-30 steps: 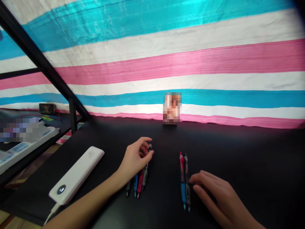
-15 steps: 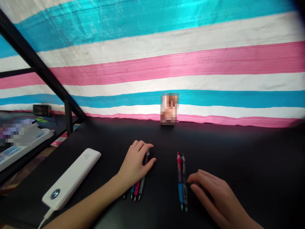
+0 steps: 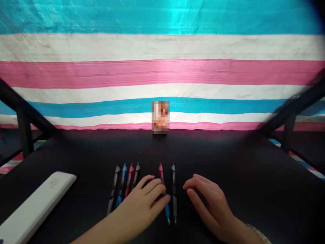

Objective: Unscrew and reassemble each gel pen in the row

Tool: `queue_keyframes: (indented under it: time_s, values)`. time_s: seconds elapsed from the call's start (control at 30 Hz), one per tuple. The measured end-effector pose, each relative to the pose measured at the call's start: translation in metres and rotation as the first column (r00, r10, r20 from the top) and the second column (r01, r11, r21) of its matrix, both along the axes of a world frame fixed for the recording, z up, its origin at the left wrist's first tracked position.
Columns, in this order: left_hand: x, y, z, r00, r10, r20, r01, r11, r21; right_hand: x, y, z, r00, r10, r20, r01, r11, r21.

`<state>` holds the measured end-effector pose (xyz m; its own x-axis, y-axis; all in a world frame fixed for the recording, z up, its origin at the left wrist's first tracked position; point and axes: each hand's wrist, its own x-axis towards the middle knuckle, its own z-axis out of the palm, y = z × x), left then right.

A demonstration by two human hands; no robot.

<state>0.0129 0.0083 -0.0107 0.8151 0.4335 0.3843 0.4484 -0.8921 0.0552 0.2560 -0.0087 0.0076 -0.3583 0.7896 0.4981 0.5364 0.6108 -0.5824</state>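
Observation:
Across a red-topped pen with a blue grip (image 3: 167,210) lies my left hand (image 3: 146,200), its thumb and fingertips closed on the pen's middle, which they partly cover. Just right of it, a black-and-grey pen (image 3: 174,189) lies apart. My right hand (image 3: 212,200) rests on the desk beyond that pen, loosely curled with a gap between thumb and fingers, and holds nothing. Left of my left hand are a black-and-grey pen (image 3: 113,189), a blue pen (image 3: 122,183), a red pen (image 3: 129,181) and another dark pen (image 3: 136,176); my hand and forearm hide their lower ends.
A white power bank (image 3: 40,206) lies on the black desk (image 3: 215,152) at the left. A small blurred picture (image 3: 160,117) stands at the back against a striped sheet (image 3: 228,71). Black frame bars (image 3: 24,128) slant down on both sides.
My left hand has moved from the left pen group to the red-and-blue pen. That pen is now farther from the grey one. The view has turned right; my right hand stays near the pens.

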Motion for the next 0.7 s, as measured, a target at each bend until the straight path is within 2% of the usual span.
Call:
queue_keyframes:
  time_s: [0.17, 0.3, 0.37, 0.47, 0.57, 0.7]
  values:
    - [-0.003, 0.001, 0.005, 0.999, -0.016, 0.051, 0.012, 0.996, 0.087, -0.003, 0.0, 0.006, 0.998, 0.05, 0.029, -0.049, 0.998, -0.033]
    - [-0.007, -0.002, 0.005, 0.995, 0.023, 0.101, -0.038, 0.988, 0.151, -0.01, 0.001, 0.004, 0.98, 0.166, 0.107, -0.161, 0.985, -0.06]
    - [-0.008, -0.003, 0.004, 0.99, 0.044, 0.132, -0.071, 0.975, 0.212, -0.014, 0.002, -0.004, 0.969, 0.196, 0.149, -0.198, 0.98, -0.003]
    - [-0.009, -0.003, 0.003, 0.986, 0.062, 0.153, -0.104, 0.954, 0.282, -0.017, 0.004, -0.017, 0.969, 0.177, 0.17, -0.202, 0.968, 0.147]
    - [-0.006, -0.004, 0.006, 0.988, 0.112, 0.107, -0.136, 0.958, 0.253, -0.017, 0.005, -0.023, 0.978, 0.147, 0.148, -0.171, 0.972, 0.163]
    - [-0.003, -0.009, 0.005, 0.986, 0.167, 0.028, -0.169, 0.98, 0.107, -0.017, 0.004, -0.025, 0.984, 0.112, 0.138, -0.14, 0.967, 0.213]
